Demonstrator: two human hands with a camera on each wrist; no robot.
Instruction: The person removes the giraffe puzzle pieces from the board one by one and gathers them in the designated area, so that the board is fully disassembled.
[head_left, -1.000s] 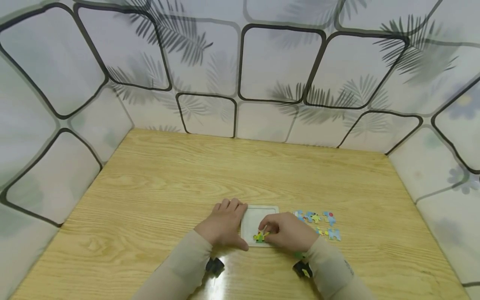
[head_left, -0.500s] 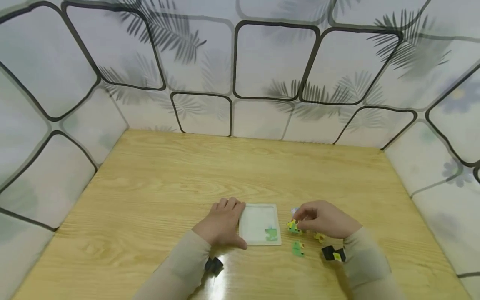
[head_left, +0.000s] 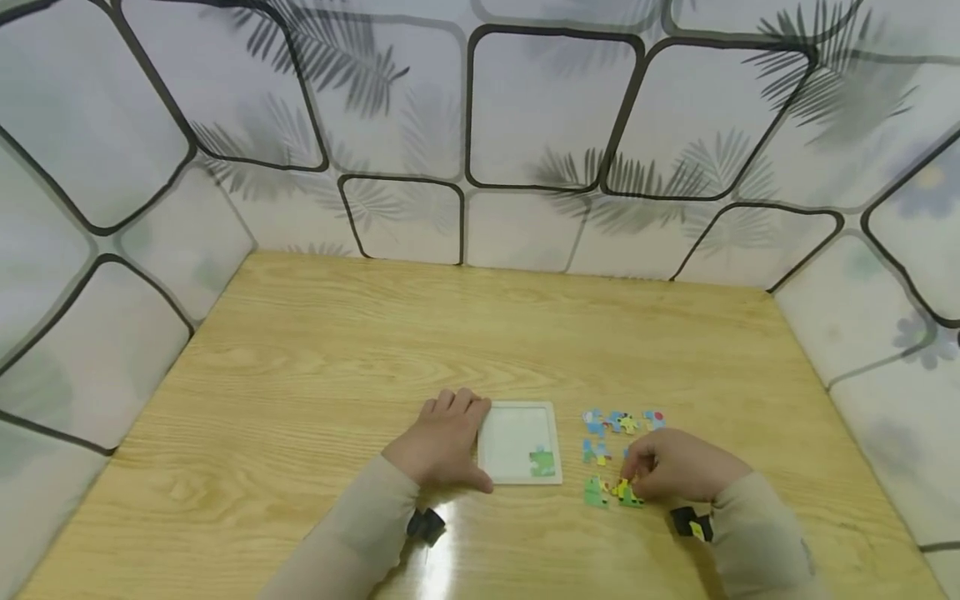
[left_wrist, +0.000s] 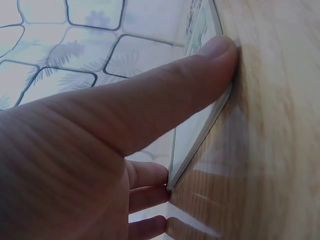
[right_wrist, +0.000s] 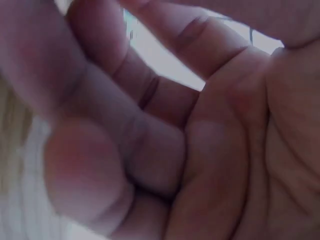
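Note:
A white puzzle tray (head_left: 513,442) lies on the table, with one green jigsaw piece (head_left: 542,463) in its lower right corner. My left hand (head_left: 438,446) rests along the tray's left side, fingers spread and fairly straight. In the left wrist view, the thumb (left_wrist: 165,95) and fingertips touch the tray's edge (left_wrist: 197,137). To the right of the tray, my right hand (head_left: 682,467) pinches a yellow-and-green jigsaw piece (head_left: 627,493) down at the table. Curled fingers (right_wrist: 90,165) fill the right wrist view, where the piece is hidden.
Several blue and yellow jigsaw pieces (head_left: 618,421) lie in loose rows right of the tray. A green piece (head_left: 596,492) sits just left of the held one. Patterned cloth walls (head_left: 525,233) bound the wooden table (head_left: 360,333) at the back and sides.
The right hand has carried the yellow-and-green piece from over the tray rightward, then down toward the table by the loose pieces. The left hand stays at the tray.

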